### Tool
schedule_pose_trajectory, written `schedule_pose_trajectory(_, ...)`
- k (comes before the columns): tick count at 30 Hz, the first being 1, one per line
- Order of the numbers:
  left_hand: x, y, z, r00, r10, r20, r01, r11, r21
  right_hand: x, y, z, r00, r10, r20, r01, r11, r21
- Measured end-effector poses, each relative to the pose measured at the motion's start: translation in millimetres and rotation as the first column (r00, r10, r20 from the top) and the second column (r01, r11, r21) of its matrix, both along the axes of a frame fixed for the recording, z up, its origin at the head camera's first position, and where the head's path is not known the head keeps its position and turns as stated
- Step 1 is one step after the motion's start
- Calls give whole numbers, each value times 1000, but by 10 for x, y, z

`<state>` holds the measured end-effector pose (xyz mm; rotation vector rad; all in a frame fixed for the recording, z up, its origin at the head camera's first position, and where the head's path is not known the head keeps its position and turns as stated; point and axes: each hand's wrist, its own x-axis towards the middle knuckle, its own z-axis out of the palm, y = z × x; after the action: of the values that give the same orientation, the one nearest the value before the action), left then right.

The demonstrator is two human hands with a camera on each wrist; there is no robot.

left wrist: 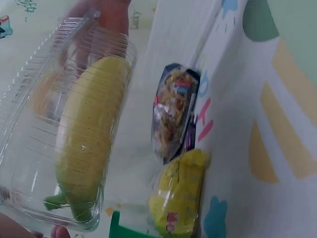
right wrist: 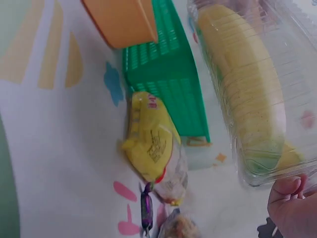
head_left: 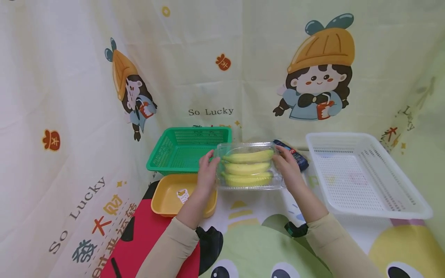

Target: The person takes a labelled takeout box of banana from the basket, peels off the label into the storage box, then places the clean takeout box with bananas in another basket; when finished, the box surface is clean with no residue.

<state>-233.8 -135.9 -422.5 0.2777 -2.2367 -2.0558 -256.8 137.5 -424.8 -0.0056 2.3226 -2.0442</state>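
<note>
A clear plastic clamshell box (head_left: 250,187) with three yellow bananas (head_left: 247,168) inside is held up level in the middle of the head view. My left hand (head_left: 207,173) grips its left end, and my right hand (head_left: 290,170) grips the right end. The lid lies over the bananas. In the right wrist view the right thumb (right wrist: 287,186) presses the box's corner. Beneath the box, the left wrist view shows a yellow snack bag (left wrist: 178,193) and a dark-edged packet (left wrist: 173,111) on the tabletop.
A green basket (head_left: 156,164) stands back left, with an orange-yellow tray (head_left: 165,206) carrying a banana sticker in front of it. To the right is a white perforated basket (head_left: 347,181). A purple-wrapped sweet (right wrist: 146,208) lies by the yellow bag. A printed curtain hangs behind.
</note>
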Motion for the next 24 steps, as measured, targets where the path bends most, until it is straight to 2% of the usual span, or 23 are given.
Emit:
schedule_pose_trajectory(7, -94, -231, 63, 1000, 1, 22, 0, 1000, -29, -145, -170, 32, 1000, 27, 9, -28, 998, 50)
schedule_pose_trajectory(16, -269, -537, 149, 998, 3, 65, 4, 994, -109, -345, -325, 158, 988, 130, 79, -138, 984, 112)
schedule_pose_trajectory(24, -444, -757, 186, 996, 2, 86, 9, 992, -129, -512, -515, 325, 981, 149, 124, -160, 983, 87)
